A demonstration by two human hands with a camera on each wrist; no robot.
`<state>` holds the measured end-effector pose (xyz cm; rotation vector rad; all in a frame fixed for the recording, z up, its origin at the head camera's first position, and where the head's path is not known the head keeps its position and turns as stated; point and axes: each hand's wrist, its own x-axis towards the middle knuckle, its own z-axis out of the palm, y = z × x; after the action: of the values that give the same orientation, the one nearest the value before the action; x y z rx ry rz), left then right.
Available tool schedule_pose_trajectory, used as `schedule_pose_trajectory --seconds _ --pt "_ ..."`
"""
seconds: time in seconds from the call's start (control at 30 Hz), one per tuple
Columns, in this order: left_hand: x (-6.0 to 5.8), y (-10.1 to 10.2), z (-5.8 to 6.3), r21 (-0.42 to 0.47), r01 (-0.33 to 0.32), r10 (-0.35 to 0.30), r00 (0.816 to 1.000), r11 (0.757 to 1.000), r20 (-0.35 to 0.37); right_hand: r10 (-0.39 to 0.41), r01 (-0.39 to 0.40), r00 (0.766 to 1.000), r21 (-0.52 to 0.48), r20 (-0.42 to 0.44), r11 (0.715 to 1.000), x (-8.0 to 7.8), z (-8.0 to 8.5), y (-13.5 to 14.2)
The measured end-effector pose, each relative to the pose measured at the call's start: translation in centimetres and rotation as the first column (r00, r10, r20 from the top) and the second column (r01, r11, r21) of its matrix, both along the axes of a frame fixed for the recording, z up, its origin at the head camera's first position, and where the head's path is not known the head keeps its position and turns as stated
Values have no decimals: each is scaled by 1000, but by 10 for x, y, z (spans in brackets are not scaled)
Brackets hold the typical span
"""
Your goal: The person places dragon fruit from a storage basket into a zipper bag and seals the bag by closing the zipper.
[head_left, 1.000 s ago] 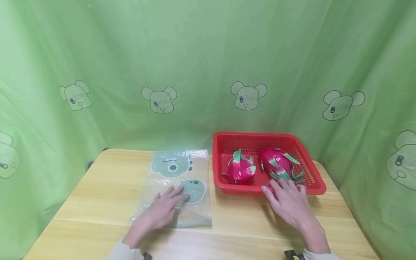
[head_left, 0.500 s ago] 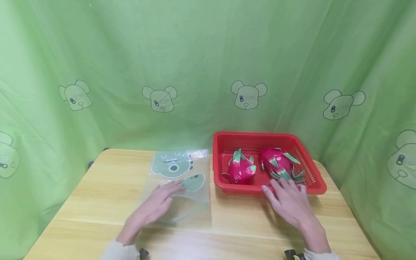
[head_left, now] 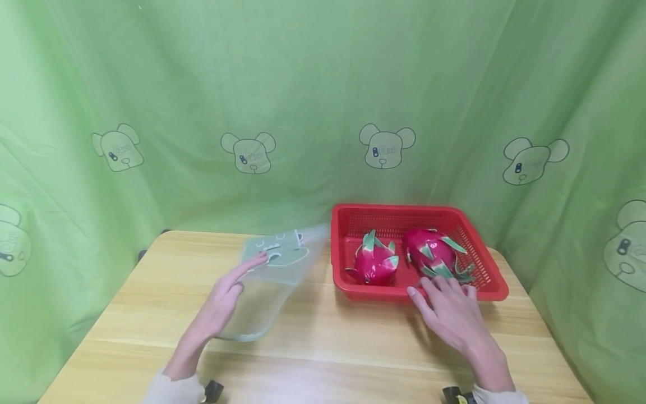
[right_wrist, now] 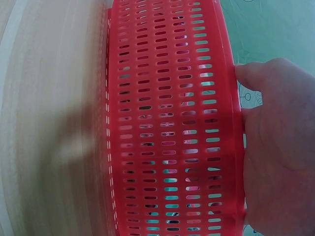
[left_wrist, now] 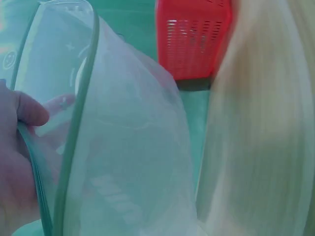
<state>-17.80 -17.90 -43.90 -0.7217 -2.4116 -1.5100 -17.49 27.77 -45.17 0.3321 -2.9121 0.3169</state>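
My left hand (head_left: 219, 303) pinches the near edge of a clear plastic bag (head_left: 267, 306) with green cartoon prints, tilted up off the table. In the left wrist view the bag's green-edged mouth (left_wrist: 81, 108) gapes, and the thumb (left_wrist: 33, 109) lies at its edge. The right hand (head_left: 449, 314) grips the front rim of a red plastic basket (head_left: 375, 293), fingers over it; in the right wrist view the thumb (right_wrist: 251, 76) is at the rim and the fingertips are hidden. Inside the basket lie two glossy pink dragon fruits, one on the left (head_left: 374, 265) and one on the right (head_left: 429, 249).
A pale wooden table (head_left: 323, 370) carries the basket at its back right. Behind and at both sides hangs a green curtain (head_left: 313, 73) printed with bear heads.
The left hand has drawn back leftward and lifted the bag, which lay flat on the table and now stands tilted with its mouth gaping. The right hand and basket have stayed put.
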Motion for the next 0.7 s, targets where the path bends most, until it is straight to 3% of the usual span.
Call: schedule_pose_trajectory --seconds 0.23,0.37,0.5,0.7 --pt "3 -11 14 190 44 -51 998 981 33 0 0 1000 3 -1 1000 0 -1 0" --pt "8 -15 24 289 98 -116 992 952 48 1 -1 1000 4 -2 1000 -1 -1 0" --pt "12 -17 34 410 168 -189 982 896 11 0 0 1000 1 -2 1000 -1 0 -1" --pt "22 -20 49 557 259 -249 964 789 -94 -4 4 1000 -1 -11 1000 0 -1 -1"
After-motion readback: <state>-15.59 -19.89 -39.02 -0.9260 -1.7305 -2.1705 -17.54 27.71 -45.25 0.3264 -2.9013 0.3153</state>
